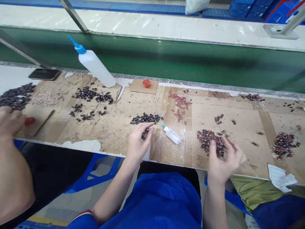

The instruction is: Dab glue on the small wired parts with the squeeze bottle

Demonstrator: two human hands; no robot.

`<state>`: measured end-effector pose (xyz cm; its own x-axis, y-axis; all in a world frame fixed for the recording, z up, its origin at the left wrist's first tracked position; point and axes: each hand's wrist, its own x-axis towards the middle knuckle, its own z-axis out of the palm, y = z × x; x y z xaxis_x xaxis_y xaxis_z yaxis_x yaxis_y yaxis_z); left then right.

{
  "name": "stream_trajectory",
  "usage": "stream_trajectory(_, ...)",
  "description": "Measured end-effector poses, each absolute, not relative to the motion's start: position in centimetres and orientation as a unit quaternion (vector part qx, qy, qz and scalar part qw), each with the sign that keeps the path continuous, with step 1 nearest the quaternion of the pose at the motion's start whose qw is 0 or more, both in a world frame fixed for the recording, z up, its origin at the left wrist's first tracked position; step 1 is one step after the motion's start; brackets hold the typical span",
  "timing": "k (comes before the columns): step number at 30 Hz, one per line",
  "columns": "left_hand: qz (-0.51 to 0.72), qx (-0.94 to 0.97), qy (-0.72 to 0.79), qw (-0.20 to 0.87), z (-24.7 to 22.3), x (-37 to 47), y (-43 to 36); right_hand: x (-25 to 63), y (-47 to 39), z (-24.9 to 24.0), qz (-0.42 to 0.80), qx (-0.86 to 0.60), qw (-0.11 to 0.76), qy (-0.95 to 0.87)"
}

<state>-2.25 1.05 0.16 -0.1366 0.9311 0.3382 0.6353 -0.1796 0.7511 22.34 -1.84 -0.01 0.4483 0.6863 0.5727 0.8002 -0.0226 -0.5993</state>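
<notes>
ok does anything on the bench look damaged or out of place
Yes: the cardboard covering is torn along its front edge on the left, baring white beneath. The small bottle lies on its side, and a paper slip overhangs the front edge at right.

The person's hands (139,140) (226,160) are at separate parts piles (145,118) (206,140).

Bright, even light — pale glare streaks the white ledge (152,26).
</notes>
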Motion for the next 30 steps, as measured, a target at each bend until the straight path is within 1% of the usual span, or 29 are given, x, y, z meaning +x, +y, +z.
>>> stream_trajectory(1,0.414,0.653,0.618,0.141,0.0,-2.8,1.7,21.7,-1.7,-0.1,-0.081,-0.690,0.450,-0.562)
stream_trajectory(2,0.397,0.672,0.614,0.119,-0.2,-3.1,2.5,20.8,-1.5,-0.2,-0.075,-0.661,0.438,-0.605)
stream_trajectory(5,0.349,0.725,0.587,0.093,-0.8,-3.2,5.0,17.8,-0.7,-0.9,-0.001,-0.597,0.395,-0.698)
stream_trajectory(7,0.312,0.760,0.563,0.090,-1.1,-3.0,6.8,16.3,-0.1,-1.5,0.036,-0.589,0.363,-0.722)
stream_trajectory(10,0.227,0.838,0.487,0.097,-1.4,-3.0,9.1,15.5,0.4,-2.4,0.079,-0.590,0.317,-0.738)
stream_trajectory(13,0.144,0.889,0.426,0.089,-1.5,-3.3,10.5,15.8,0.4,-2.6,0.126,-0.589,0.313,-0.734)
stream_trajectory(16,0.121,0.897,0.417,0.081,-1.3,-3.6,10.7,16.4,-0.3,-2.2,0.210,-0.583,0.372,-0.691)
stream_trajectory(19,0.169,0.881,0.431,0.102,-0.6,-3.3,9.7,17.2,-1.3,-1.5,0.330,-0.583,0.451,-0.589)
stream_trajectory(21,0.219,0.865,0.427,0.147,-0.2,-2.6,8.2,17.8,-1.9,-1.2,0.400,-0.571,0.500,-0.514)
stream_trajectory(23,0.263,0.847,0.410,0.215,-0.1,-1.6,6.4,18.3,-2.2,-1.1,0.449,-0.545,0.555,-0.440)
stream_trajectory(26,0.315,0.796,0.425,0.295,-1.2,-0.1,3.6,18.9,-2.2,-1.2,0.488,-0.506,0.636,-0.318)
stream_trajectory(28,0.333,0.774,0.456,0.285,-2.4,0.7,2.2,18.9,-1.9,-1.3,0.488,-0.499,0.667,-0.259)
stream_trajectory(30,0.349,0.761,0.492,0.236,-3.6,1.2,1.3,18.8,-1.7,-1.3,0.470,-0.515,0.678,-0.233)
